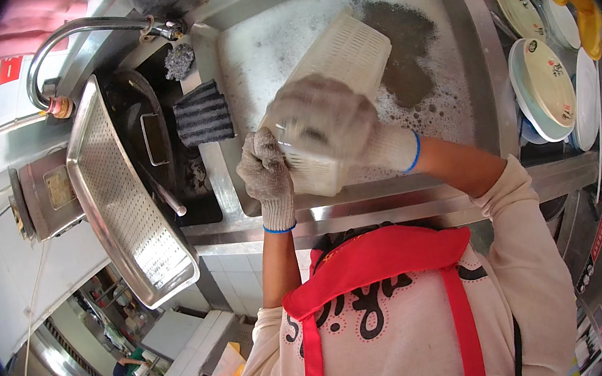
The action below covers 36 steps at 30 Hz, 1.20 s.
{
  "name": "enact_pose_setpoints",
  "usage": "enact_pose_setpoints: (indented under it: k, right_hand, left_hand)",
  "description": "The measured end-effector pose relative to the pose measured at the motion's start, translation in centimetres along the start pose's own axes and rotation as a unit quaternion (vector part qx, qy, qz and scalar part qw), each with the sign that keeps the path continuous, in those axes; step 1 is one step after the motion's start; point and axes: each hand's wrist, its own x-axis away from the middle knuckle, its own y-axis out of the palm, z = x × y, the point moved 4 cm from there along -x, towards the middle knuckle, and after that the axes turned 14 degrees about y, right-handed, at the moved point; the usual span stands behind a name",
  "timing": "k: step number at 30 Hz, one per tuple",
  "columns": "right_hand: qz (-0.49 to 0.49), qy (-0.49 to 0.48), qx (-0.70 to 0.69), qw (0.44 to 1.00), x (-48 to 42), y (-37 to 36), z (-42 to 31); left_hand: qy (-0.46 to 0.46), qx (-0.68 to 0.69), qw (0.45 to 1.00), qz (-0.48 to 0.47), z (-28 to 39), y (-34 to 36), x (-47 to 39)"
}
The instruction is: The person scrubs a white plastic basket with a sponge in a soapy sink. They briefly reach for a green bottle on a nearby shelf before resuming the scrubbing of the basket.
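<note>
A white slotted plastic basket (347, 49) lies tilted over a sink basin (478, 84) filled with sudsy water. My left hand (266, 164), in a grey-white knit glove with a blue cuff edge, grips the basket's near left side. Across the middle of the basket lies my right hand (326, 115), gloved the same way and blurred by motion. Its fingers are too smeared to tell whether they hold anything. Dark water shows through a gap in the foam right of the basket.
Left of the basin are a striped cloth pad (203, 114), a steel wool scrubber (179, 61), a perforated steel tray (124, 197) and a curved faucet (87, 25). Stacked plates (548, 87) and yellow gloves (572, 1) are at the right. A person (129, 369) works in the background.
</note>
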Motion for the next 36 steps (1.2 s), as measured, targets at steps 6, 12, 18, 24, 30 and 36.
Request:
enact_pose_setpoints:
  k: [6,12,18,24,30,36]
  right_hand:
    - [-0.038,0.117,0.05,0.991,-2.7,-0.2,7.1]
    - [-0.017,0.378,0.068,0.923,-4.8,-3.0,16.7]
    - [-0.012,0.125,0.022,0.992,-1.7,-0.2,5.6]
    - [-0.059,0.311,0.041,0.948,-4.3,-2.0,13.7]
    - [0.071,0.264,0.191,0.943,-3.5,-1.7,13.9]
    - [-0.045,0.046,-0.018,0.998,0.2,-0.2,-1.5]
  left_hand:
    - [0.033,-0.047,0.998,0.037,-0.4,-0.4,0.4]
    - [-0.022,-0.037,0.999,-0.005,0.3,0.1,-0.2]
    - [-0.012,-0.052,0.998,0.035,-0.1,-0.2,-0.1]
    - [-0.026,0.032,0.999,0.024,1.6,-0.3,0.0]
    - [-0.071,0.02,0.997,-0.015,2.9,0.6,-0.8]
    - [0.059,-0.038,0.987,0.143,2.3,2.0,-0.4]
